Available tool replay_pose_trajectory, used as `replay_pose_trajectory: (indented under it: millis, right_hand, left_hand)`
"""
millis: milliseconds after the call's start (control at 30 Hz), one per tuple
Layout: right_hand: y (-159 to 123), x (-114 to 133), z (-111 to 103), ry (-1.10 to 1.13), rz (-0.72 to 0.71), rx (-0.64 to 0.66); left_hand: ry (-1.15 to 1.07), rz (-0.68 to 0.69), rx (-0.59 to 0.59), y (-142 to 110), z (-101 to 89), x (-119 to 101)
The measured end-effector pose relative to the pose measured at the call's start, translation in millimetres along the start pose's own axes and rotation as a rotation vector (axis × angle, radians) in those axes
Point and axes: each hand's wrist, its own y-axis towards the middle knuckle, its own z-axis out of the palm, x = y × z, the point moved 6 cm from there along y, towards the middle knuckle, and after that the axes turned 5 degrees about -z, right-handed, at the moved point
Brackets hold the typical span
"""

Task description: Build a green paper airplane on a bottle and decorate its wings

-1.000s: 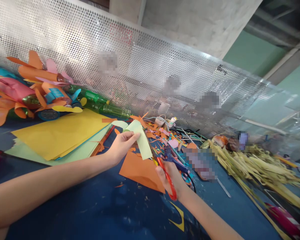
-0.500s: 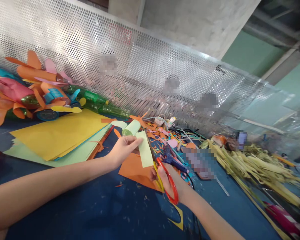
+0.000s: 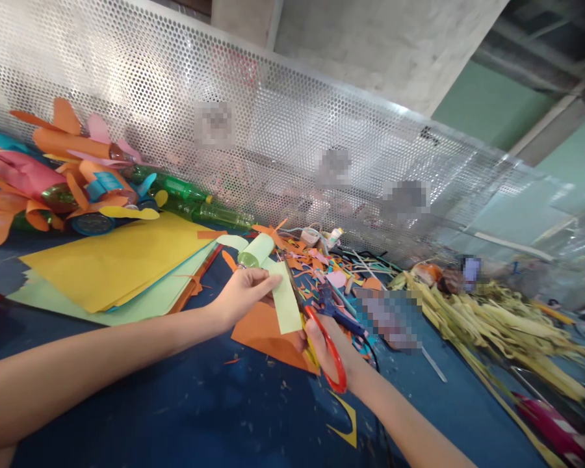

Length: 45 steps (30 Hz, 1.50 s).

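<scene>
Between thumb and fingers, my left hand (image 3: pixel 244 292) pinches a pale green strip of paper (image 3: pixel 287 309). My right hand (image 3: pixel 329 348) is closed around the red and yellow handles of a pair of scissors (image 3: pixel 338 367). The blades lie along the right edge of the strip, pointing away from me; whether they touch it I cannot tell. An orange sheet of paper (image 3: pixel 260 338) lies on the blue table under both hands. Just beyond my left hand rests a bottle wrapped in pale green paper (image 3: pixel 258 250).
A stack of coloured paper (image 3: pixel 127 260) lies at left, with paper-covered bottles (image 3: pixel 68 146) behind it. Paper scraps (image 3: pixel 312 260) and a blue glue gun (image 3: pixel 338 315) are beyond the scissors. Dried yellowish leaves (image 3: pixel 497 325) spread at right. A perforated metal panel (image 3: pixel 283 136) closes the back.
The green strip and my left fingers have shifted slightly right and towards me, closer to the scissors. The scissor blades look closer together. The other things have stayed put.
</scene>
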Motion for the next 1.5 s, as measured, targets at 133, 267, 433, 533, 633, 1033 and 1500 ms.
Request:
replay_pose_trajectory:
  millis: [133,267,433,533,633,1033,1500]
  right_hand:
    - [-2,-9,4,0.076,0.086,-0.073]
    - [-2,-13,11,0.184,0.131,-0.094]
    - [0,-24,22,0.227,0.222,-0.103]
    - [9,-34,18,0.187,0.316,-0.109]
    - [28,-40,-12,-0.225,0.354,-0.087]
    - [105,-88,-76,-0.736,0.309,-0.014]
    - [105,-89,-63,-0.701,0.218,-0.008]
  left_hand:
    - [-0.008,-0.017,0.001,1,-1.1,1]
    - [-0.029,-0.037,-0.009,2,-3.1,5]
    - [-0.037,-0.066,-0.013,4,-4.9,11]
    - [-0.021,-0.098,-0.006,8,-7.1,19]
    - [0.018,-0.113,-0.003,12,-12.1,30]
    - [0.406,0.174,0.021,4,-12.5,26]
    - [0.516,-0.016,0.134,-1,-3.1,40]
